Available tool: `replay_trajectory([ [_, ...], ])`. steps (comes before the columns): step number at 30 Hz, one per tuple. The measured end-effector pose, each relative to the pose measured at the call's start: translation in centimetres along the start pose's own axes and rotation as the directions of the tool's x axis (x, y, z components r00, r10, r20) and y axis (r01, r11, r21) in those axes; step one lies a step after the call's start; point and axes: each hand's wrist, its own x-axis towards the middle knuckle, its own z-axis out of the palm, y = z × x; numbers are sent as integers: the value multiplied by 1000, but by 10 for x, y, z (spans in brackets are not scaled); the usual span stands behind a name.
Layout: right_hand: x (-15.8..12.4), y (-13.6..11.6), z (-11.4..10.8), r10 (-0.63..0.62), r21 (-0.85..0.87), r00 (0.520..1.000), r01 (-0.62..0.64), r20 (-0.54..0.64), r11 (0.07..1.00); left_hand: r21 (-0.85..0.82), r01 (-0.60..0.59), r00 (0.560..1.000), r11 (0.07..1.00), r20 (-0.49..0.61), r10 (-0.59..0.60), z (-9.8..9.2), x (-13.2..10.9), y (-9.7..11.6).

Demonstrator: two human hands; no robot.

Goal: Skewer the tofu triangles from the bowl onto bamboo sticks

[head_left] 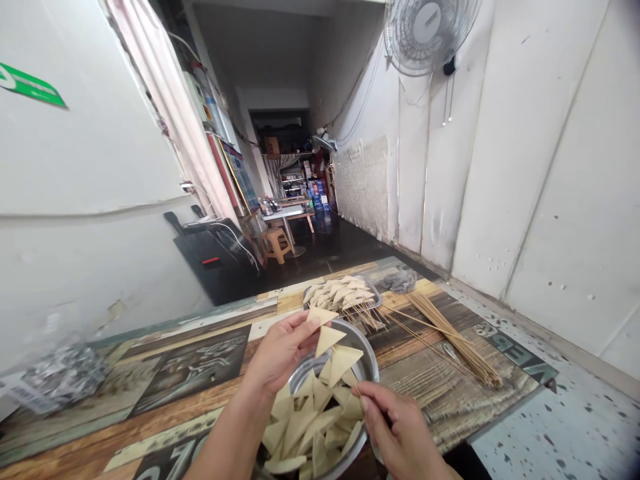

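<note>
Several triangles (329, 340) run from the left grip (283, 348), pinching the topmost, toward the right grip (395, 421), apparently pinching a skewer (357, 391), over the bowl (370, 357); a crooked push could tear one.

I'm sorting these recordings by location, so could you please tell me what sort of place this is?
Possibly a small eatery: triangular tofu-like pieces fill a metal bowl, bundled skewers lie nearby, and a plastic stool stands by a table beyond.
</note>
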Motion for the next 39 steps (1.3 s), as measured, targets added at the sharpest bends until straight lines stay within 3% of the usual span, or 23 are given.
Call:
replay_trajectory([
  [5,1,-5,-4,-2,-3,1000,2,20,1000,23,11,1000,1000,2,-11,0,0,1],
  [15,4,-3,-1,-81,-8,997,81,-9,997,-48,53,995,997,-86,-57,-5,2,1],
  [26,1,-6,-5,-141,-62,990,141,5,988,-44,19,981,999,-194,-27,-2,-1,5],
  [31,2,-13,-11,-103,-111,995,102,0,989,-5,44,986,999,-163,-45,1,-5,7],
  [35,27,-16,-34,-29,-300,995,57,96,952,138,-42,958,990,-277,79,3,-13,15],
  [39,83,7,-50,25,-454,995,21,94,891,376,-78,929,923,-309,204,0,-25,19],
])
